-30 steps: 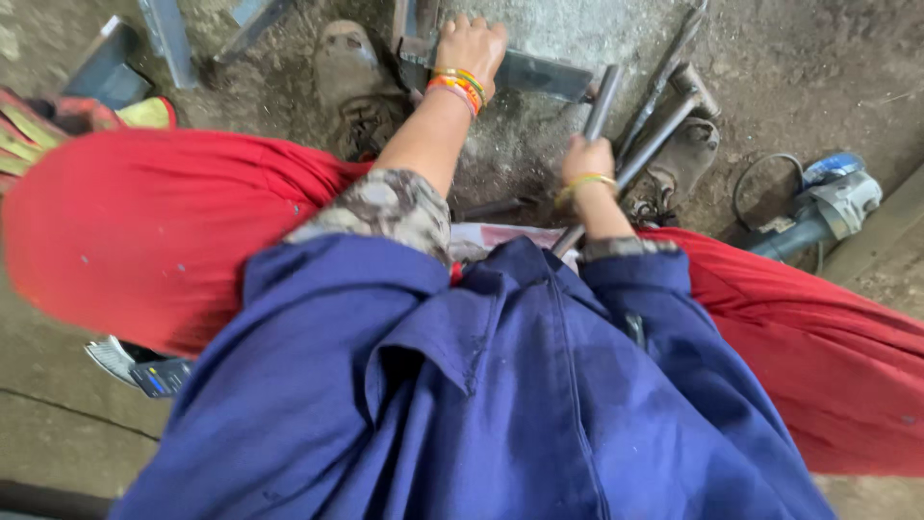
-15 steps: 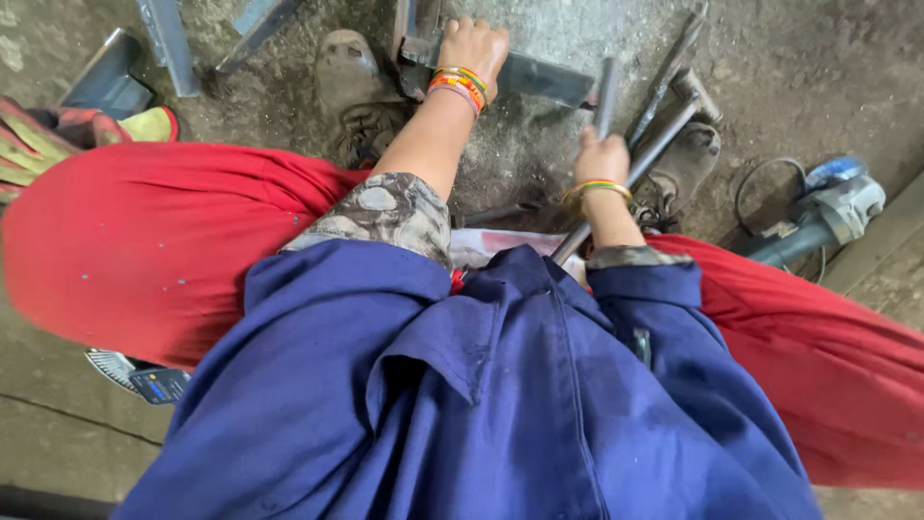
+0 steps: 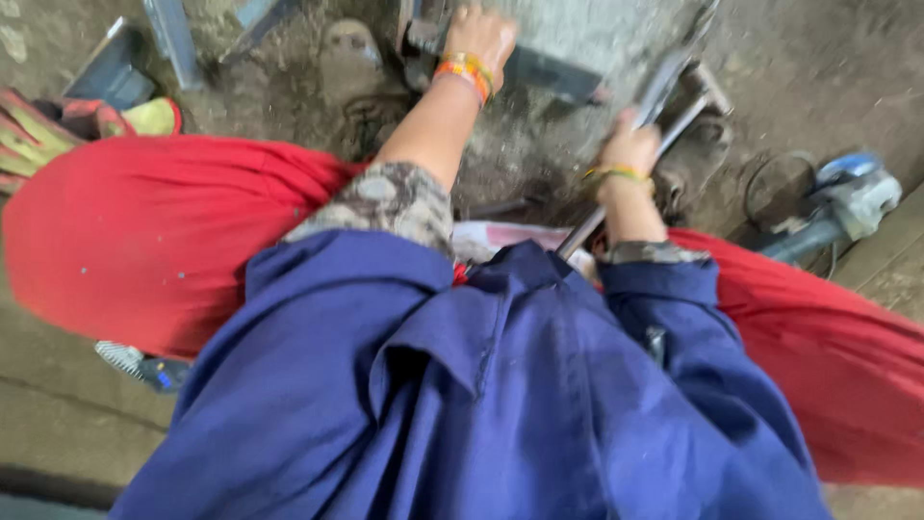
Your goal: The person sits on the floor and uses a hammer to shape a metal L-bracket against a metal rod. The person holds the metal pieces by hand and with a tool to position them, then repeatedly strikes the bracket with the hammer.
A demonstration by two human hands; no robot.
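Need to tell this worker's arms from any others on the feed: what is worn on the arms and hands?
Both hands are bare, no gloves. The left hand has orange and yellow bangles at the wrist; the right hand has a thin yellow-green bangle. Patterned grey-brown sleeves show under a loose blue work coat.

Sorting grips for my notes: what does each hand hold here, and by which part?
The right hand grips a metal rod around its middle. The left hand presses a dark metal piece near its end.

Soft even daylight, heavy motion blur
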